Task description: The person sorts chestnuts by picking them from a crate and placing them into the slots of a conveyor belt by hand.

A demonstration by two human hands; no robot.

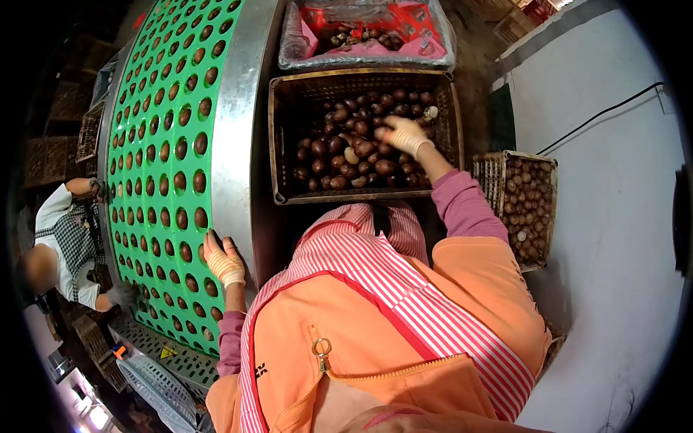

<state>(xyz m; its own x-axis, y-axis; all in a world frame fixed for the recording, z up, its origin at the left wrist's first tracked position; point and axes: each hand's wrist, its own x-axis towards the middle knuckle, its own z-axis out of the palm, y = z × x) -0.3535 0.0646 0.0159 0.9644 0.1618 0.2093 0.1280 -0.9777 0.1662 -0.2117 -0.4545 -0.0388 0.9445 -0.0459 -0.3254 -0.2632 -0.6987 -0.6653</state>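
Observation:
A green belt [160, 195] full of holes runs along my left, with a brown egg-shaped item in most holes. My left hand [225, 263], in a pale fingerless glove, rests with fingers stretched at the belt's right edge, beside the metal rail [234, 151]. Ahead of me stands a dark plastic crate [361, 195] of glossy brown egg-shaped items [339, 162], a few of them pale. My right hand [404, 136], gloved the same way, is over the right part of this heap. Its fingers point left and are blurred; whether they grip one is unclear.
Behind the crate is a plastic-lined box [364, 54] with red wrapping and more brown items. A smaller crate [530, 209] of brown items stands right, by the pale wall [606, 144]. Across the belt, a co-worker [68, 238] reaches toward it. A pale basket [155, 386] sits lower left.

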